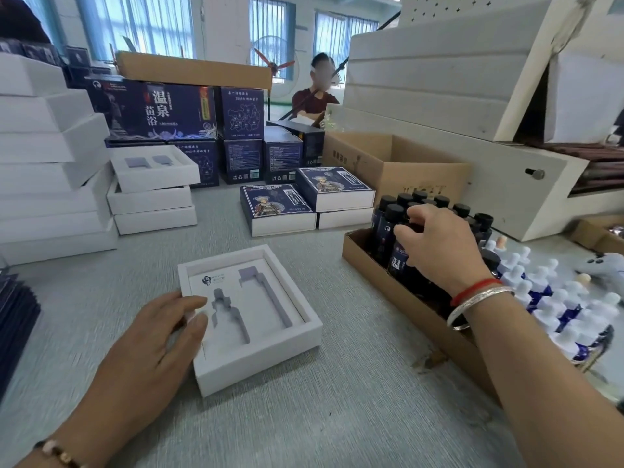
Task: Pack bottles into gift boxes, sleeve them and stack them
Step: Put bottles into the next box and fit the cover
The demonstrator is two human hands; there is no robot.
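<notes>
The left hand [158, 336] rests with relaxed fingers on the open white cardboard gift box [260, 349]; the right hand [435, 248] grips a dark black-capped bottle [396, 261] in the brown cardboard tray [378, 268].

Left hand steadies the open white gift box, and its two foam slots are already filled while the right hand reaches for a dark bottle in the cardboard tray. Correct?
Not quite. The head view shows both slots in the white gift box empty. The rest holds: left hand rests on its edge, right hand grips a dark bottle in the cardboard tray.
</notes>
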